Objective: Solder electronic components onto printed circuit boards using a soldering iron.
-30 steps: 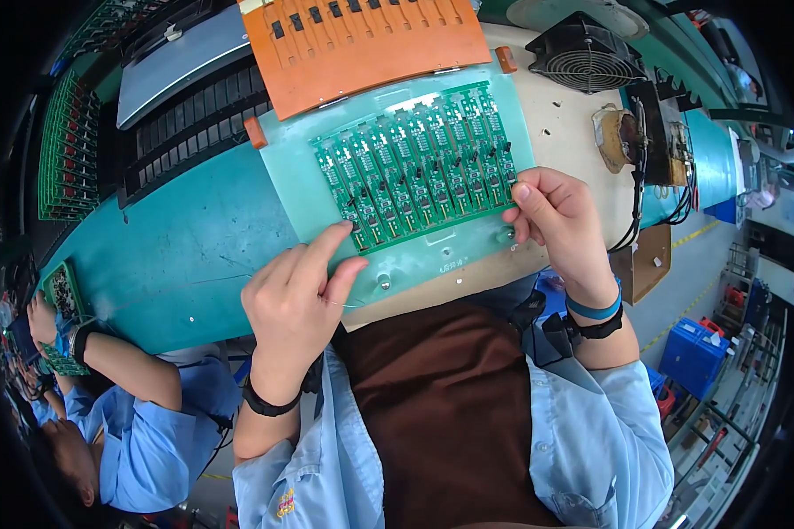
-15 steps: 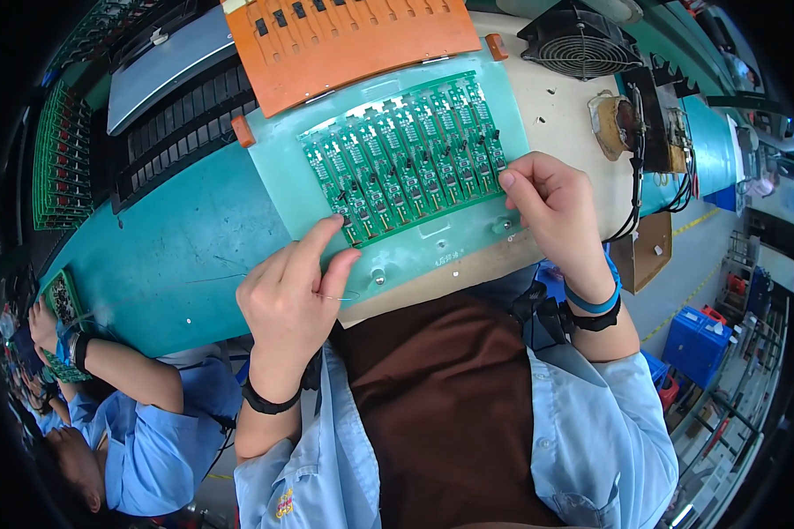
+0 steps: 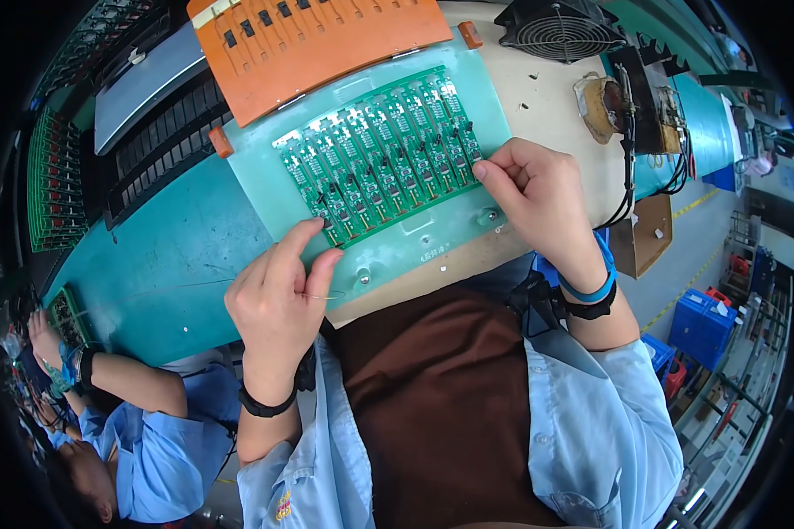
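A green circuit board panel (image 3: 381,167), made of several narrow boards side by side with small black parts standing on them, lies on a pale green fixture plate (image 3: 260,189). At its near left corner my left hand (image 3: 278,286) has the index fingertip on the board and the thumb by the edge, gripping that corner. The other fingers are curled, and a thin wire (image 3: 325,297) sticks out beside the thumb. My right hand (image 3: 543,198) pinches the panel's right end between thumb and bent index finger.
The fixture's orange lid (image 3: 326,53) is tipped back behind the panel. A black fan (image 3: 560,35) stands far right, near a tool stand with cables (image 3: 635,106). Racks of green boards (image 3: 57,185) stand left. A co-worker's hand (image 3: 46,339) is beside a parts tray (image 3: 66,317).
The whole view has shifted slightly, so the bench and fixture sit further left. Both my hands keep their places on the panel. At far left, the co-worker's arm has shifted slightly.
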The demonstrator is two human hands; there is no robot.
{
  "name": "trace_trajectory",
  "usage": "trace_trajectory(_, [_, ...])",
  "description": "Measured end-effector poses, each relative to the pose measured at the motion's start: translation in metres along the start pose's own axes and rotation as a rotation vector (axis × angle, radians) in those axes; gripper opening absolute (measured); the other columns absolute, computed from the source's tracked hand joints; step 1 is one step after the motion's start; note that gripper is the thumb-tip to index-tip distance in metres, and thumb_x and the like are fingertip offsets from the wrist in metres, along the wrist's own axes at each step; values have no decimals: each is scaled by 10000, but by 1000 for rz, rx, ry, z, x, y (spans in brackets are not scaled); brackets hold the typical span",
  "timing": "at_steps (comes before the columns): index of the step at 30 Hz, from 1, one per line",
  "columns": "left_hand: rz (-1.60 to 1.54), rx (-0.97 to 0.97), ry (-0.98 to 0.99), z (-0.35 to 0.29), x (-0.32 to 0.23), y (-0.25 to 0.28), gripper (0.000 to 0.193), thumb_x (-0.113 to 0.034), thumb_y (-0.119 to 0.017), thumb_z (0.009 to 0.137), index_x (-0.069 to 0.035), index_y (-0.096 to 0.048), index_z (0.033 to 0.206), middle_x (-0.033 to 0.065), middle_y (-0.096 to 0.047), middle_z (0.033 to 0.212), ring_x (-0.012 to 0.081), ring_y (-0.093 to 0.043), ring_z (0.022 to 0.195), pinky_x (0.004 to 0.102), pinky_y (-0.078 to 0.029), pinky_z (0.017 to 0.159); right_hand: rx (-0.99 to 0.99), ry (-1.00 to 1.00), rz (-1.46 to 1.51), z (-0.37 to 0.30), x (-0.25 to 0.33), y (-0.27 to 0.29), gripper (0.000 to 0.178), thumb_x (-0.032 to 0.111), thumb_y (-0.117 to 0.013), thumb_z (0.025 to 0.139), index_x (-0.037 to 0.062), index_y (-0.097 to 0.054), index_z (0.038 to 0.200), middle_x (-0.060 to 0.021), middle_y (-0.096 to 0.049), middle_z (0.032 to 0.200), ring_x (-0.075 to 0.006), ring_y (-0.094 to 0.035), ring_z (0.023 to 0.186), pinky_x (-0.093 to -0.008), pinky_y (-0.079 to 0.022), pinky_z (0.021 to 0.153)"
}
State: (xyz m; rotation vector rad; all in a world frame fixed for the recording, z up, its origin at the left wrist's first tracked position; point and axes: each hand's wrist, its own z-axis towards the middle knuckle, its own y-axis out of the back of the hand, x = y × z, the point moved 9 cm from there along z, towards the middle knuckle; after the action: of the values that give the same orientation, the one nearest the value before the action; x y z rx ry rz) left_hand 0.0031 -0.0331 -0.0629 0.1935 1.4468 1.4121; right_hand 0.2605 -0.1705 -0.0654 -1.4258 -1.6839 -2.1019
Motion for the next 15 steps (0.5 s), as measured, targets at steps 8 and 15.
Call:
trace_trajectory(8, [27, 16, 125, 8, 5, 4, 546, -233, -873, 867, -145, -703, 1378, 18, -477, 601, 184, -502, 506, 356, -428, 503, -17, 45, -48, 1, 3, 0, 161, 102, -780, 956, -36, -722, 896, -36, -651, 636, -48, -527, 539, -248, -401, 498])
trace_trajectory(15, [57, 37, 112, 10, 8, 2, 557, -219, -844, 900, -167, -680, 1430, 41, -492, 609, 204, -510, 511, 376, -443, 517, -38, 75, -92, -1, 4, 1, 163, 103, -795, 947, -35, -723, 900, -56, -685, 665, -59, -582, 559, -235, -452, 524])
